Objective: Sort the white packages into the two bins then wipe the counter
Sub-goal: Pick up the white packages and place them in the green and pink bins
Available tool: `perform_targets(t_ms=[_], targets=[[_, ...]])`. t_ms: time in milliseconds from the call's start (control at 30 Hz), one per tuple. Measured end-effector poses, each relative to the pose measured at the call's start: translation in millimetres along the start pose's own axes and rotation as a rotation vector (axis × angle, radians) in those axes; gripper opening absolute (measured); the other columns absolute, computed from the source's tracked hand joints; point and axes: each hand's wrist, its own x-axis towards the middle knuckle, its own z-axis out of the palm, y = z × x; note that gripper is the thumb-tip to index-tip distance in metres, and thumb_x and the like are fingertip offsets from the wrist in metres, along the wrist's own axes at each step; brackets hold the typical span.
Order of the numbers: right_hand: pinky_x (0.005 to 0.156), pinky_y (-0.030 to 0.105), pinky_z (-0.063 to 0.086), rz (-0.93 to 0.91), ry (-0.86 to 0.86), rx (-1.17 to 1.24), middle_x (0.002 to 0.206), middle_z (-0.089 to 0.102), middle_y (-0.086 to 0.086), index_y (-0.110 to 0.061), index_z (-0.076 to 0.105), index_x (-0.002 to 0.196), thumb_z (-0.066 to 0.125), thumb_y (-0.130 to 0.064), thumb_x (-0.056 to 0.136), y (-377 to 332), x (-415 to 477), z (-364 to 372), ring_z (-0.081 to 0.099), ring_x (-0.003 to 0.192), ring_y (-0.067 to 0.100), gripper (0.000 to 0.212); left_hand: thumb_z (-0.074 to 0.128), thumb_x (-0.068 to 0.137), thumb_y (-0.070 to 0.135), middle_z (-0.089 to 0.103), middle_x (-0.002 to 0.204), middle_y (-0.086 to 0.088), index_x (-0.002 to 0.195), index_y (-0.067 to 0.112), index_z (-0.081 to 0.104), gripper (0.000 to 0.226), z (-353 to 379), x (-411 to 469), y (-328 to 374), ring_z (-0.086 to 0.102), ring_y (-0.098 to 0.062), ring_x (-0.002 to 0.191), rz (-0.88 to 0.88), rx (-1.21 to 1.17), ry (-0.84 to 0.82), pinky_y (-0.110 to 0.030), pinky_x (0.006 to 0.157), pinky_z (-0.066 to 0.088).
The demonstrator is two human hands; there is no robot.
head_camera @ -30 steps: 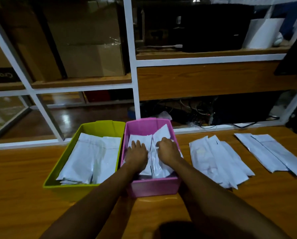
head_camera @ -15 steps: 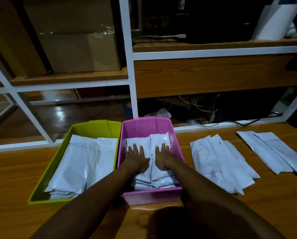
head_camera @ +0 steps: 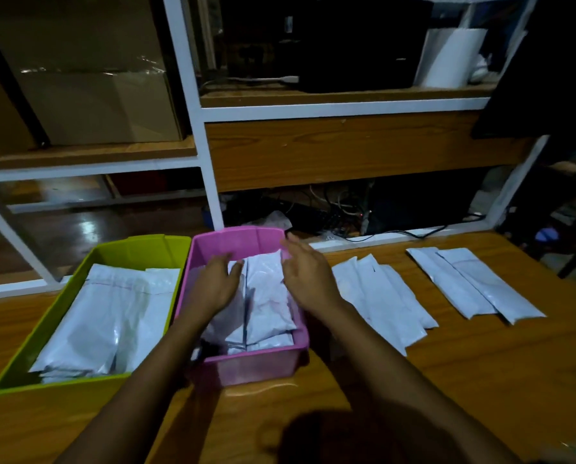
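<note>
Sorting is judged part done: the lime-green bin point(head_camera: 139, 244) is filled with large white packages point(head_camera: 106, 316), and in the pink bin point(head_camera: 239, 233) beside it narrower packages point(head_camera: 268, 296) are touched by the left hand point(head_camera: 216, 284), fingers laid flat. The right hand point(head_camera: 308, 279) is held straight-fingered and empty over that bin's right rim. Next, the loose packages point(head_camera: 380, 296) and the farther pair point(head_camera: 470, 283) on the wooden counter point(head_camera: 480, 380) must be fetched.

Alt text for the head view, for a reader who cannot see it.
A person's left hand rests on white packages in a pink bin while the right hand hovers open over its right rim. A green bin to the left holds more packages; two loose groups lie on the counter to the right.
</note>
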Motion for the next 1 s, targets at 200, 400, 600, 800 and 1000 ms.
perform_targets(t_ms=[200,400,600,800,1000], targets=[[0.102,0.035,0.046,0.029,0.224,0.098,0.135,0.057,0.001,-0.016,0.059,0.129,0.047,-0.027,0.093,37,-79,-72,0.051,0.125,0.016,0.039,0.044,0.095,0.036,0.057,0.134,-0.015,0.128,0.004,0.057,0.048,24,-83,77,0.049,-0.03,0.128,0.227,-0.158,0.199,-0.04,0.109,0.036],[0.09,0.024,0.05,0.08,0.282,0.125,0.128,0.061,0.0,-0.016,0.063,0.124,0.055,-0.019,0.094,86,-147,-113,0.053,0.118,0.01,0.031,0.044,0.097,0.031,0.052,0.141,-0.008,0.131,0.01,0.057,0.042,74,-155,135,0.038,-0.02,0.137,0.328,-0.219,0.204,-0.031,0.113,0.028],[0.089,0.03,0.053,0.179,0.291,0.137,0.128,0.061,0.003,-0.013,0.062,0.124,0.057,-0.015,0.093,127,-169,-127,0.056,0.118,0.017,0.031,0.042,0.098,0.035,0.048,0.144,-0.007,0.136,0.011,0.052,0.046,118,-175,141,0.036,-0.02,0.138,0.275,-0.213,0.148,-0.038,0.113,0.03],[0.1,0.039,0.048,0.252,0.2,0.062,0.134,0.058,0.007,-0.009,0.059,0.128,0.056,-0.016,0.094,165,-139,-118,0.052,0.124,0.024,0.035,0.038,0.097,0.041,0.046,0.145,-0.01,0.141,0.01,0.046,0.054,154,-135,127,0.036,-0.025,0.136,0.173,-0.12,0.012,-0.029,0.106,0.027],[0.107,0.032,0.036,0.276,0.048,-0.043,0.14,0.052,0.01,-0.005,0.053,0.134,0.053,-0.015,0.096,192,-91,-97,0.045,0.131,0.026,0.039,0.047,0.099,0.032,0.05,0.141,-0.01,0.138,0.011,0.049,0.044,200,-71,122,0.046,-0.026,0.129,0.098,-0.096,0.013,-0.032,0.104,0.034]])
